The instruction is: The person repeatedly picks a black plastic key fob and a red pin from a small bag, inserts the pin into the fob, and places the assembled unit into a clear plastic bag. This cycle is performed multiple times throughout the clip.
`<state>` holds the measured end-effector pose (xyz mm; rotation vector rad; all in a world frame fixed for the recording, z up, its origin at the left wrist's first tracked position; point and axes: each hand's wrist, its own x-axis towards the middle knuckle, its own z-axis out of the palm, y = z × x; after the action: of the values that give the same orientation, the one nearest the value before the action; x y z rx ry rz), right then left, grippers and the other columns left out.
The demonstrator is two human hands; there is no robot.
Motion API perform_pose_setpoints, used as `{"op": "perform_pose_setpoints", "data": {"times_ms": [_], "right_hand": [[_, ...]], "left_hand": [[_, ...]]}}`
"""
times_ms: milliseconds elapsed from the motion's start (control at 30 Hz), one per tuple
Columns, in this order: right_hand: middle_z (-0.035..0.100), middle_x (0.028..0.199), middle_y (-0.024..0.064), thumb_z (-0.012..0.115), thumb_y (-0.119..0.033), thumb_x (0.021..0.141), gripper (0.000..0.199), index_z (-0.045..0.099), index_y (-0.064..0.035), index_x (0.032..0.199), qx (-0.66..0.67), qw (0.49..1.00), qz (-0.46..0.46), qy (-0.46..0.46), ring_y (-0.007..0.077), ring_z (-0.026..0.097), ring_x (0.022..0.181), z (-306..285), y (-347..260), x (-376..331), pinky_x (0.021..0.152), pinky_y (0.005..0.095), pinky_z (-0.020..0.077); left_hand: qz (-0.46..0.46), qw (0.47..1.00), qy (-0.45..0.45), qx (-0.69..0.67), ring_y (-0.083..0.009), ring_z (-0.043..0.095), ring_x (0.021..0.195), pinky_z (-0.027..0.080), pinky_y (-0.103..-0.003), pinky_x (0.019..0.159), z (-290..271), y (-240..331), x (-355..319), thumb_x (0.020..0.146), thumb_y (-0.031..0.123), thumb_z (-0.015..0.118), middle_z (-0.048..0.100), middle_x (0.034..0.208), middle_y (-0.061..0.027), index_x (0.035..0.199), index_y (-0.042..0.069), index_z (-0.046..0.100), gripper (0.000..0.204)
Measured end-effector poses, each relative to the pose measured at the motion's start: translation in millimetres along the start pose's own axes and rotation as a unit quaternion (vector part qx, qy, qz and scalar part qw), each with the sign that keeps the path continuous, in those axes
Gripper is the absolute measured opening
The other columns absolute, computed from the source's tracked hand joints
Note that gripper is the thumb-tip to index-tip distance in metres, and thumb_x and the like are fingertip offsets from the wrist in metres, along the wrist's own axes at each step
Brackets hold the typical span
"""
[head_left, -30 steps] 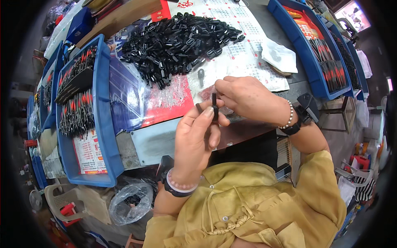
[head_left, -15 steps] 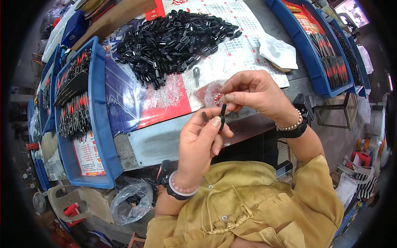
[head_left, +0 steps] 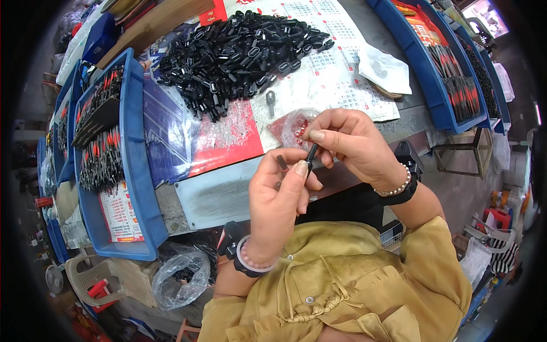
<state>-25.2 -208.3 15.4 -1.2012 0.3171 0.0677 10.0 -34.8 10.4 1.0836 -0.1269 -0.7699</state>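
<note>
My left hand (head_left: 279, 188) is closed, pinching a small black rod-shaped part (head_left: 313, 153) between thumb and fingers. The part tilts, its upper end pointing up and to the right. Another dark stub (head_left: 282, 162) shows between the fingers of that hand. My right hand (head_left: 347, 139) is closed in a pinch at the upper end of the rod-shaped part; whatever its fingertips hold is too small and hidden to name. Just beyond the fingers lies a clear plastic bag (head_left: 293, 121) with small red pieces in it.
A big heap of black parts with oval loops (head_left: 239, 57) covers the far middle of the paper-covered table. One single part (head_left: 270, 102) lies apart. Blue trays (head_left: 149, 216) with black-and-red pieces stand at left, another blue tray (head_left: 443, 117) at right. A white packet (head_left: 384, 71) lies nearby.
My right hand has come down a little, its fingertips now at the top of the black part. The part leans more to the right. My left hand has hardly moved.
</note>
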Motion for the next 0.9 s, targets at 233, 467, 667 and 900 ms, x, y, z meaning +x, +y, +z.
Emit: {"op": "perform_pose_setpoints", "data": {"times_ms": [233, 467, 667, 900], "right_hand": [[0.066, 0.087, 0.0016, 0.065, -0.011, 0.089, 0.013, 0.067, -0.0017, 0.098, 0.064, 0.998, -0.014, -0.005, 0.0048, 0.059, 0.068, 2.4, 8.1, -2.8, 0.063, 0.0188, 0.0476], [0.065, 0.088, 0.0047, 0.064, 0.0, 0.088, 0.008, 0.064, 0.0025, 0.096, -0.082, 0.977, -0.196, -0.016, 0.0085, 0.06, 0.078, 7.5, 17.3, -8.0, 0.07, 0.0225, 0.0477], [0.066, 0.089, 0.011, 0.065, 0.006, 0.084, 0.01, 0.062, 0.0023, 0.093, -0.16, 0.933, -0.321, 0.023, 0.0152, 0.064, 0.08, 14.7, 27.5, -17.1, 0.071, 0.026, 0.0499], [0.066, 0.091, 0.0153, 0.066, 0.006, 0.082, 0.014, 0.059, 0.001, 0.092, -0.18, 0.922, -0.341, 0.04, 0.0193, 0.066, 0.083, 18.3, 30.3, -19.7, 0.073, 0.0289, 0.0515]], "left_hand": [[0.031, 0.999, 0.007, -0.011, -0.0035, 0.046, 0.051, 0.038, -0.017, 0.048, 1.7, -1.7, -5.2, 0.098, 0.011, 0.051, 0.062, 0.08, -0.0081, 0.112, 0.001, 0.051, 0.017], [0.047, 0.998, 0.0, -0.028, -0.0029, 0.047, 0.054, 0.037, -0.016, 0.047, 3.3, -2.6, -12.9, 0.097, 0.009, 0.052, 0.062, 0.083, -0.0074, 0.12, 0.001, 0.047, 0.025], [0.072, 0.997, -0.008, 0.03, -0.0016, 0.046, 0.055, 0.036, -0.015, 0.048, 7.3, -4.3, -19.2, 0.097, 0.009, 0.053, 0.058, 0.08, -0.0035, 0.129, 0.001, 0.043, 0.035], [0.104, 0.994, 0.001, 0.029, -0.0016, 0.045, 0.055, 0.036, -0.015, 0.047, 9.3, -7.2, -17.9, 0.096, 0.009, 0.054, 0.056, 0.079, -0.0017, 0.119, 0.002, 0.046, 0.025]]}}
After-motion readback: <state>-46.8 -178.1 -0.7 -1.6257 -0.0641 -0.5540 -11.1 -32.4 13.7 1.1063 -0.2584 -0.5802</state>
